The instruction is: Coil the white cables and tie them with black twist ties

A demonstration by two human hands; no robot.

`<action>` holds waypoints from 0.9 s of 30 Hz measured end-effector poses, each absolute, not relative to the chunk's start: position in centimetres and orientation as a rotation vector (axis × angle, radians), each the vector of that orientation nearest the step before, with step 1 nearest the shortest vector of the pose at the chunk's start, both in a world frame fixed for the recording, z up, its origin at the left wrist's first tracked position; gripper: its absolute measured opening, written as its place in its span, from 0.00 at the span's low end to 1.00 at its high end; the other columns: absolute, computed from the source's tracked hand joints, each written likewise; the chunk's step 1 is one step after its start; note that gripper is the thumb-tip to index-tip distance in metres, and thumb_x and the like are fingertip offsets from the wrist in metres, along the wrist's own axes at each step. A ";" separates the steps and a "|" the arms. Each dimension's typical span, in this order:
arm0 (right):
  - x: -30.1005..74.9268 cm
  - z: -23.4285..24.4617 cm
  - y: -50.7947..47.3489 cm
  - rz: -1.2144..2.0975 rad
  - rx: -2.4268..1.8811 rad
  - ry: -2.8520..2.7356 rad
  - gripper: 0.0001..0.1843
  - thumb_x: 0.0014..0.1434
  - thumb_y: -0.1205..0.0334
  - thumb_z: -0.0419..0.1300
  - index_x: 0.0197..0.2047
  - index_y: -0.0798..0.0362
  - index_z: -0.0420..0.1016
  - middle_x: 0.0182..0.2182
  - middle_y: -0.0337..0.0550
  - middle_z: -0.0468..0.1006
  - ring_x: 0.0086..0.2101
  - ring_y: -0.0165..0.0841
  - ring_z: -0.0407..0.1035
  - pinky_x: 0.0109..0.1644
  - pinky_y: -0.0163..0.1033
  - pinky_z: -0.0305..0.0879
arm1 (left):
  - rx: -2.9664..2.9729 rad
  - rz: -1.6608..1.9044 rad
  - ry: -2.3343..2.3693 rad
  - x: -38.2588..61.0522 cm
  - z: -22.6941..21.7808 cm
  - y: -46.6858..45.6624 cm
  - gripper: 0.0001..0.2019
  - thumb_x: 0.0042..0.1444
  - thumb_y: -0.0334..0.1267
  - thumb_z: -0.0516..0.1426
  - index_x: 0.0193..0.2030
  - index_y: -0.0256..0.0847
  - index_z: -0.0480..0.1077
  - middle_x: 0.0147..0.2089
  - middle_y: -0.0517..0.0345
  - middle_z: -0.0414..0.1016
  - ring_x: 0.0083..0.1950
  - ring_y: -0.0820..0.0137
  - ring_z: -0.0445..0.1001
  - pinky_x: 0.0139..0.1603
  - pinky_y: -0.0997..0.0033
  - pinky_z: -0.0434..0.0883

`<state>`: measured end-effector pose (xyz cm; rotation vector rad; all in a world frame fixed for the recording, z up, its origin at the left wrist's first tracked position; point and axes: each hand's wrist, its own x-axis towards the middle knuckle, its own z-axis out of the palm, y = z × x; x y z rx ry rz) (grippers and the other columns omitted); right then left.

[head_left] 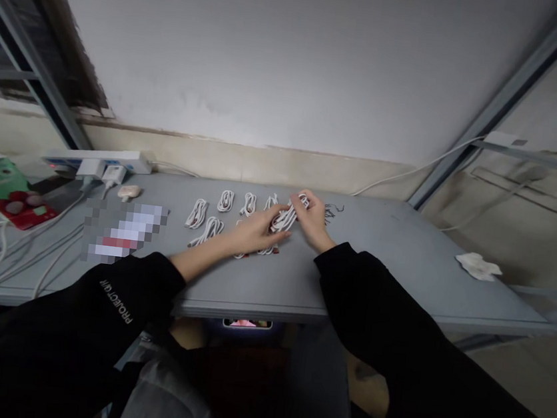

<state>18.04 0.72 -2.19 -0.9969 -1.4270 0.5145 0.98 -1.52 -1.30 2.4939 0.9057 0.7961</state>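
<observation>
Head view: left hand [256, 231] and right hand [313, 221] both gripped one coiled white cable [286, 216], fingers [278, 234] curled closed around it, over the grey worktop [378, 260], just beside other coiled cables [226, 200].

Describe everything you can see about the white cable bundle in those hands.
The white cable bundle is a thin, smooth, plastic-looking cord folded into several tight loops, slanting over the grey table. The left hand grips its lower end and the right hand its upper end. Any plugs are hidden.
</observation>
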 end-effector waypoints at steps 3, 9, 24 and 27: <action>19.3 -2.4 1.7 0.870 -1.116 -1.328 0.16 0.52 0.50 0.59 0.25 0.50 0.60 0.19 0.33 0.59 0.22 0.27 0.56 0.25 0.34 0.53 | 2.420 0.899 0.842 0.9 -1.1 -1.6 0.23 0.60 0.45 0.55 0.60 0.39 0.60 0.36 0.55 0.74 0.31 0.69 0.70 0.34 0.66 0.65; 20.9 -2.5 1.8 1.091 -1.272 -1.689 0.11 0.48 0.56 0.62 0.22 0.53 0.67 0.18 0.33 0.60 0.20 0.26 0.53 0.25 0.35 0.47 | 2.067 1.260 0.922 0.7 -1.3 -0.1 0.12 0.61 0.38 0.53 0.50 0.40 0.63 0.31 0.59 0.72 0.33 0.71 0.69 0.37 0.68 0.66; 21.2 -3.1 1.5 0.361 -1.366 -2.173 0.06 0.50 0.60 0.58 0.25 0.52 0.67 0.20 0.35 0.63 0.24 0.29 0.56 0.31 0.37 0.50 | 1.787 1.552 1.066 -0.2 -1.7 2.2 0.08 0.59 0.34 0.52 0.45 0.42 0.64 0.27 0.62 0.70 0.29 0.71 0.68 0.35 0.68 0.66; 21.2 -3.0 1.4 0.289 -1.420 -2.228 0.05 0.49 0.61 0.58 0.29 0.53 0.69 0.24 0.38 0.69 0.25 0.30 0.58 0.31 0.36 0.51 | 1.799 1.559 1.078 -0.3 -1.7 2.2 0.08 0.59 0.35 0.51 0.45 0.42 0.64 0.28 0.61 0.70 0.30 0.71 0.69 0.36 0.68 0.67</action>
